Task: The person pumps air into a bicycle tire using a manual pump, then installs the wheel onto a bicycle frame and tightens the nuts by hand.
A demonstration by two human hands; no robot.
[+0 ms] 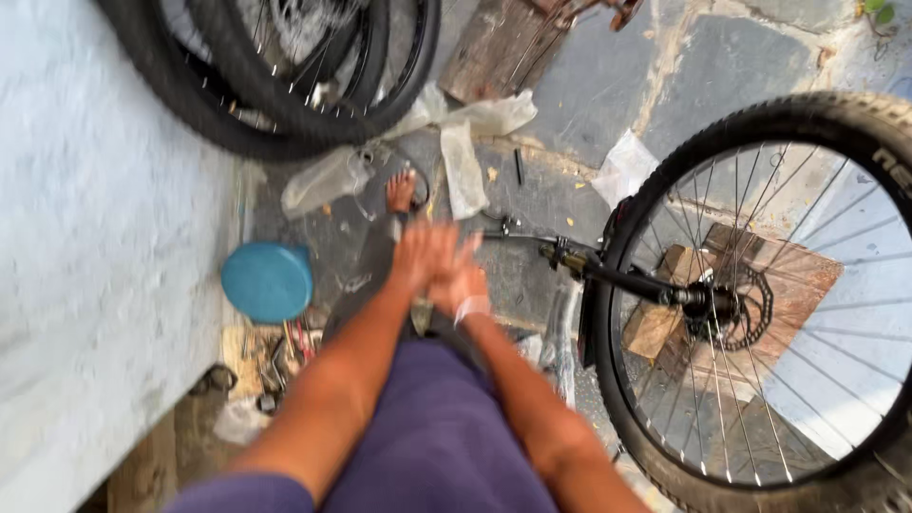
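The left hand (418, 255) and right hand (461, 277) are pressed together, blurred, holding nothing visible. A bicycle wheel (760, 294) stands right of them, a blue stool (267, 281) left.

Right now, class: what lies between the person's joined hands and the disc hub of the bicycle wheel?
In the head view, a black fork leg runs from beside the hands to the hub.

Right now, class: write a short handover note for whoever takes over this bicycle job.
Left hand and right hand: held together, blurred; whether they hold anything cannot be told.
Bicycle wheel: upright on the right, disc rotor at its hub, fork reaching toward the hands.
Spare tyres lean top left; blue stool and loose tools sit left.
Done or left: cannot tell.
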